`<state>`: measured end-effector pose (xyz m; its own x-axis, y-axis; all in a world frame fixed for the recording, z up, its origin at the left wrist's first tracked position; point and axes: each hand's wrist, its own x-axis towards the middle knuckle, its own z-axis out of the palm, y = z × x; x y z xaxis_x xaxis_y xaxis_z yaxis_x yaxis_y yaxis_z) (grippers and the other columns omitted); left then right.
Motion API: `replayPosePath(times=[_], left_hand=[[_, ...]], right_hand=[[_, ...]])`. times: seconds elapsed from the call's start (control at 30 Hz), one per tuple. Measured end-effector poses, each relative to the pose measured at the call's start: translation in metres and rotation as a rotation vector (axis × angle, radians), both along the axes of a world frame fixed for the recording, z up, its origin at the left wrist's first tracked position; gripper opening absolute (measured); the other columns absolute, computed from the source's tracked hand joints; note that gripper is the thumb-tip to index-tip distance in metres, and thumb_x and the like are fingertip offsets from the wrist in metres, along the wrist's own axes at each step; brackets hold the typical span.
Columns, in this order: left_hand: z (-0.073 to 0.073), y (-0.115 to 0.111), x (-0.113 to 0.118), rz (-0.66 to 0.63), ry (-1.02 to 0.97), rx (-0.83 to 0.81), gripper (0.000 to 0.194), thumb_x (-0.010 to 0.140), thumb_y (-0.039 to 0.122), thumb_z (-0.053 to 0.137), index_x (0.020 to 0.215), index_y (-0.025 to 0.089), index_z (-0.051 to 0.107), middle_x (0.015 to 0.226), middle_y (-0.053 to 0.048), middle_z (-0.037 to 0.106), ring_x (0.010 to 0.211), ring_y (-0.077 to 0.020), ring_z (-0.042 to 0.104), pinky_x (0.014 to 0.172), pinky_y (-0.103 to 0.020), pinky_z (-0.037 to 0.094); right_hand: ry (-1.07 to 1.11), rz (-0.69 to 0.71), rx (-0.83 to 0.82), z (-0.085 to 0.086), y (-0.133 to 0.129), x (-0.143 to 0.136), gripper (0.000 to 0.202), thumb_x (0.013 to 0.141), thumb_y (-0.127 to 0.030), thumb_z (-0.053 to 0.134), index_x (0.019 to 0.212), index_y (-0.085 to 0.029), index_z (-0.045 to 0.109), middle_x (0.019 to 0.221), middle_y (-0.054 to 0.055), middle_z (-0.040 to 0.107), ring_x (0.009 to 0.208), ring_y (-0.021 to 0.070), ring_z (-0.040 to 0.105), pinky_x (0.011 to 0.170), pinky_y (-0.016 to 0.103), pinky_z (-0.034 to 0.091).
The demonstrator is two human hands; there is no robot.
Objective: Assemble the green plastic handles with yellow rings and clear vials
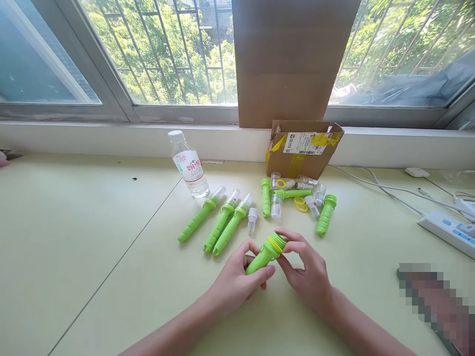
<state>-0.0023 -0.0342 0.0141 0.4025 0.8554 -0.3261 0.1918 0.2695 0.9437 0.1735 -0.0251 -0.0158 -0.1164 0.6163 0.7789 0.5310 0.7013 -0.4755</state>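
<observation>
My left hand (247, 277) is wrapped round a green plastic flashlight-shaped handle (264, 257), tilted with its threaded end up and to the right. A yellow ring (275, 243) sits around the neck below the threads. My right hand (306, 269) pinches at that ring, fingertips touching the neck. Just beyond my hands lies a small part with a white cap and clear tip (252, 220). To the left, three green handles with clear tops (226, 222) lie side by side.
Behind are loose green handles (325, 215), clear cups (276, 205) and yellow rings (301, 204), before an open cardboard box (297, 158). A water bottle (189, 168) stands back left. At right are a power strip (449, 232), cables and a blurred-out dark object (438, 306).
</observation>
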Motion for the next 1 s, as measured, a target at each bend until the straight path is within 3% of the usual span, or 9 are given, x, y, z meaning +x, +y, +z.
replayPosePath(times=[0.23,0.53,0.73,0.83,1.0], left_hand=[[-0.0026,0.0023,0.001,-0.01,-0.098,0.002,0.035,0.084,0.049,0.058,0.083,0.021,0.037,0.071,0.0,0.066,0.04,-0.0086,0.052,0.035,-0.017,0.033],[-0.0018,0.0037,-0.0005,-0.043,-0.098,0.065,0.04,0.087,0.052,0.05,0.094,0.014,0.058,0.08,-0.006,0.065,0.048,-0.0107,0.057,0.039,-0.02,0.038],[0.0021,0.0046,-0.0031,-0.076,-0.035,0.076,0.042,0.09,0.054,0.043,0.085,0.015,0.059,0.064,0.0,0.057,0.04,-0.0047,0.037,0.037,-0.018,0.027],[0.0041,0.0049,-0.003,-0.063,-0.024,0.025,0.04,0.088,0.055,0.046,0.089,0.017,0.056,0.061,0.003,0.055,0.037,-0.0041,0.034,0.035,-0.017,0.024],[0.004,0.0044,-0.002,-0.022,-0.005,-0.065,0.039,0.077,0.047,0.066,0.096,0.022,0.043,0.057,0.009,0.052,0.036,-0.004,0.034,0.033,-0.015,0.026]], right_hand=[[0.022,0.023,-0.044,-0.0046,0.0007,0.0009,0.019,0.083,-0.008,0.056,0.094,-0.022,0.051,0.102,0.01,0.068,0.103,0.0222,0.066,0.076,0.035,0.059],[0.019,0.005,-0.027,-0.0014,0.001,0.0011,0.018,0.084,-0.007,0.056,0.092,-0.022,0.052,0.099,0.01,0.068,0.1,0.0216,0.067,0.074,0.033,0.059],[0.009,-0.016,-0.015,0.0026,0.0009,0.001,0.014,0.084,-0.009,0.056,0.088,-0.022,0.053,0.099,0.011,0.068,0.095,0.0213,0.068,0.071,0.032,0.06],[0.009,-0.013,-0.023,0.0031,0.0009,0.0007,0.013,0.084,-0.009,0.056,0.087,-0.022,0.053,0.098,0.01,0.068,0.095,0.0215,0.069,0.071,0.032,0.06],[0.014,0.022,-0.054,-0.0025,0.0009,0.0009,0.017,0.084,-0.008,0.055,0.091,-0.022,0.052,0.1,0.01,0.068,0.1,0.022,0.067,0.074,0.034,0.06]])
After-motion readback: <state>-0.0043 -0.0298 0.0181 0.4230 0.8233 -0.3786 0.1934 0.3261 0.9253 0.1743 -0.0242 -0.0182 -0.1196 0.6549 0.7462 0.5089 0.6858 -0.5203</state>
